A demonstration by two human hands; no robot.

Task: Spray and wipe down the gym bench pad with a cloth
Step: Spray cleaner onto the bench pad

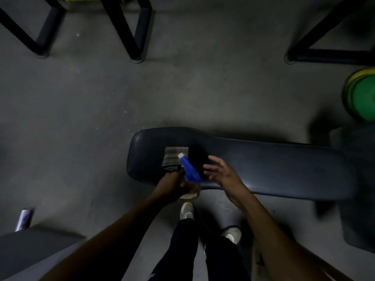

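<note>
The left hand (174, 184) grips a spray bottle (189, 171), nozzle aimed over the near-left end of the bench pad (263, 167). The right hand (221, 172) hovers beside it, fingers spread, holding nothing. Just beyond lies the folded cloth (174, 158) on the pad. Spraying from here could miss the pad and soak the cloth. In this dim light I cannot see how much liquid the bottle holds.
</note>
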